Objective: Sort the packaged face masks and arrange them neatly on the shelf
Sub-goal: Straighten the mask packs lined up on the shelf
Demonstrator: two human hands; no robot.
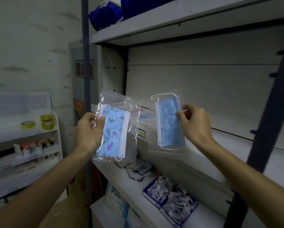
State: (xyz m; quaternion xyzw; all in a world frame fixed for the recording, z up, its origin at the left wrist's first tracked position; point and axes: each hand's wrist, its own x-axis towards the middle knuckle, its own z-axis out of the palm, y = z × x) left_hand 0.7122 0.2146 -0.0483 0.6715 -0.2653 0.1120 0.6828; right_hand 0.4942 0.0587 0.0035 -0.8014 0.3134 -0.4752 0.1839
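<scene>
- Shelf (pixel 203 162) ahead, mostly bare.
- Left hand (pixel 88 129) grip pinches patterned mask packet (pixel 116 129); right hand (pixel 194 122) pinches plain blue mask packet (pixel 170 120).
- Both raised side by side, probably to compare before sorting.

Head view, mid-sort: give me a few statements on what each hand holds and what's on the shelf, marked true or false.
1. The left hand holds a bagged mask with a colourful print. True.
2. The right hand is empty. False: it pinches a plain blue mask.
3. A blue tray of small clear packets sits on the shelf. True.
4. Both masks lie on the shelf. False: both are held up in the air.
</scene>
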